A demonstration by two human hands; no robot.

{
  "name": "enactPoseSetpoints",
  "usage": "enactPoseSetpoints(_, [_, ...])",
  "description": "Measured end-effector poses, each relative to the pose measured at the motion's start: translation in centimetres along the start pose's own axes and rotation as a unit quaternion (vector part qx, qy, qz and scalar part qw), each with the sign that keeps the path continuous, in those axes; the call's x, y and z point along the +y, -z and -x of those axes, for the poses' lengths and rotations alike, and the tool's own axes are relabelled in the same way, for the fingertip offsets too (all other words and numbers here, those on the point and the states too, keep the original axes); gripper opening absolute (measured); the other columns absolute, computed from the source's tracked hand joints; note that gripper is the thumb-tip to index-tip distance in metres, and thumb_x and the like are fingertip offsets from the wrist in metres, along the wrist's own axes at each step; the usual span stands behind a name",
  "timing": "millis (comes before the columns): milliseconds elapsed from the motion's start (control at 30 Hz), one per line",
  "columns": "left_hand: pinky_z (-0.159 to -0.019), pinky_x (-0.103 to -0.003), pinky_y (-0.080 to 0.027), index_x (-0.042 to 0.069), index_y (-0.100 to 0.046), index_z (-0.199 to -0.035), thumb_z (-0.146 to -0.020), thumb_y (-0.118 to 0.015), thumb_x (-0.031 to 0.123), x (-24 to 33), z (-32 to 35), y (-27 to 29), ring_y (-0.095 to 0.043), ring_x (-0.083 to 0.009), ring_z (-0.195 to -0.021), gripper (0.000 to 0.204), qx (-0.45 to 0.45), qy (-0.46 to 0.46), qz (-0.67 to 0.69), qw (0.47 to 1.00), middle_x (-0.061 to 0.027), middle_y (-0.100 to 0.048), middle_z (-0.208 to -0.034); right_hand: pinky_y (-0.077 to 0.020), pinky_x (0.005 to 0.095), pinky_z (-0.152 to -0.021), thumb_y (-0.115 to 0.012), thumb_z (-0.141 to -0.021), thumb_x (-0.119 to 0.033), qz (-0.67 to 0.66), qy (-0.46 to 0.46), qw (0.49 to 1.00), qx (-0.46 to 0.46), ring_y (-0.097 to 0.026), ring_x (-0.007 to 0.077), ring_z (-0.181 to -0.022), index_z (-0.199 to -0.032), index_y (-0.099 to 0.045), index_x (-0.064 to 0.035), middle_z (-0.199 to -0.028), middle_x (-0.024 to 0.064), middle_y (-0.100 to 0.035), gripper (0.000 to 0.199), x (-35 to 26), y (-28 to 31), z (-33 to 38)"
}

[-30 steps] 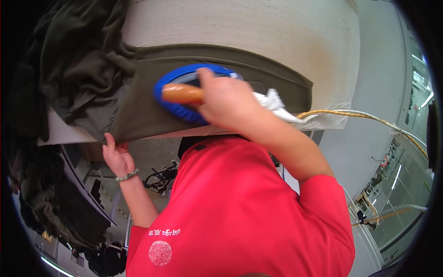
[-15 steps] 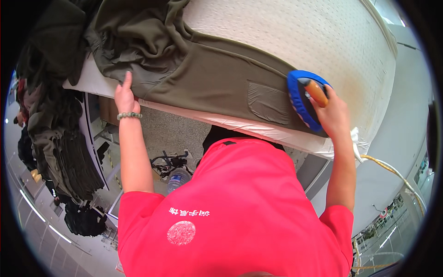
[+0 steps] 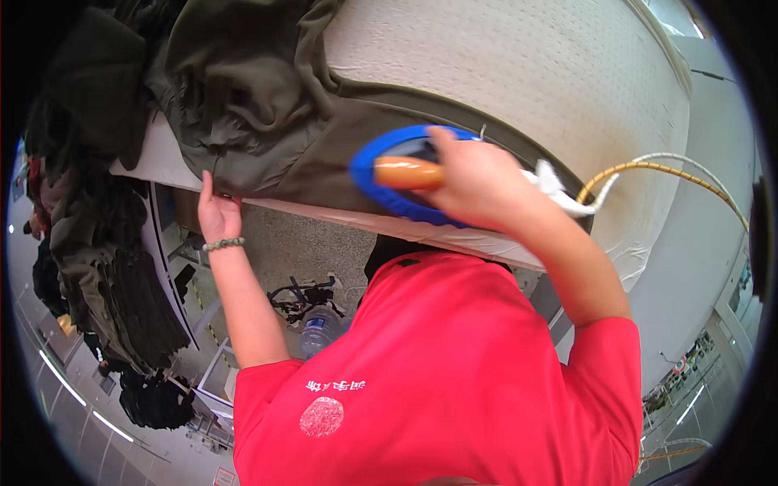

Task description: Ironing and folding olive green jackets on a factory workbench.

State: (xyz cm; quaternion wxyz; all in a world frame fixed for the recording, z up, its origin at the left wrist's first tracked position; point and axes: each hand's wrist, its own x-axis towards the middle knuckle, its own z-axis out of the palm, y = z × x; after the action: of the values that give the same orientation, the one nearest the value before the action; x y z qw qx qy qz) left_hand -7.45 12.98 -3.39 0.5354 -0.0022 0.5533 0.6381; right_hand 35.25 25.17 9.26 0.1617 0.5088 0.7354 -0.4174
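A dark olive garment (image 3: 324,154) lies along the near side of a padded white ironing table, one long section stretched to the right and the rest bunched at the left. My right hand (image 3: 478,178) is closed round the orange handle of an iron (image 3: 409,174) with a blue rim. The iron rests over the long section and covers the stitched patch. At the garment's near left edge, my left hand (image 3: 219,217) has its thumb straight up against the cloth. Its fingers tuck under that edge and are partly hidden.
The white padded table (image 3: 486,49) extends away from me. A white and yellow hose (image 3: 664,166) runs from the iron's rear to the right. Dark garments (image 3: 105,267) hang in a stack at the left. A plastic bottle (image 3: 320,328) stands below the table.
The iron has slid left along the garment in my right hand and turned so its tip points left. The hose has followed it onto the table. My left hand has dropped slightly nearer me.
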Motion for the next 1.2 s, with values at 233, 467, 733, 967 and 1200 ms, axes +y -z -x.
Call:
enactPoseSetpoints(233, [-0.113,-0.046,-0.04,0.003,-0.056,-0.135,-0.1,-0.063,0.034,5.3,-5.9,-5.0,-0.057,-0.0298,-0.126,0.048,0.0,0.049,-0.021,0.999,-0.0116,-0.062,-0.136,-0.0548,0.04,-0.08,-0.074,-0.09,-0.028,-0.072,-0.228,0.934,0.267,-0.071,0.0284,-0.093,-0.134,-0.059,-0.0056,-0.104,0.0173,-0.073,0.052,21.7,3.4,9.0])
enactPoseSetpoints(467, [-0.1,-0.044,-0.049,-0.003,-0.062,-0.125,-0.093,-0.073,0.034,7.1,-8.0,-18.2,-0.063,-0.0278,-0.111,0.05,0.079,-0.128,-0.126,0.98,-0.0136,-0.067,-0.122,-0.0518,0.0443,-0.084,-0.067,-0.091,-0.038,-0.087,-0.368,0.861,0.341,-0.069,0.0382,-0.095,-0.118,-0.067,-0.0023,-0.102,0.0231,-0.072,0.045,46.5,3.9,13.6])
enactPoseSetpoints(733, [-0.109,-0.039,-0.044,-0.011,-0.057,-0.131,-0.074,-0.081,0.007,2.9,26.6,-29.3,-0.063,-0.028,-0.118,0.065,-0.357,-0.353,-0.316,0.805,-0.0183,-0.064,-0.13,-0.0505,0.0415,-0.092,-0.067,-0.092,-0.025,0.182,-0.256,0.785,0.535,-0.065,0.0367,-0.108,-0.117,-0.066,-0.0011,-0.112,0.0195,-0.07,0.035,41.2,4.2,13.4])
enactPoseSetpoints(967, [-0.109,-0.046,-0.043,-0.006,-0.046,-0.143,-0.103,-0.049,0.052,7.7,34.6,-9.3,-0.056,-0.0335,-0.127,0.07,0.015,-0.45,-0.233,0.862,-0.0208,-0.055,-0.141,-0.0528,0.0306,-0.079,-0.06,-0.1,-0.039,-0.41,-0.012,0.833,0.371,-0.067,0.015,-0.094,-0.123,-0.066,-0.0066,-0.104,0.0066,-0.072,0.04,34.3,5.4,2.2])
enactPoseSetpoints(1200, [-0.1,-0.039,-0.047,-0.007,-0.059,-0.129,-0.092,-0.073,0.036,2.1,40.4,-7.5,-0.065,-0.0257,-0.109,0.058,-0.08,-0.361,-0.394,0.842,-0.0143,-0.069,-0.12,-0.0552,0.0328,-0.078,-0.07,-0.092,-0.044,-0.28,0.092,0.859,0.419,-0.069,0.0197,-0.091,-0.124,-0.065,-0.0004,-0.106,0.0099,-0.073,0.054,19.2,2.4,-12.6])
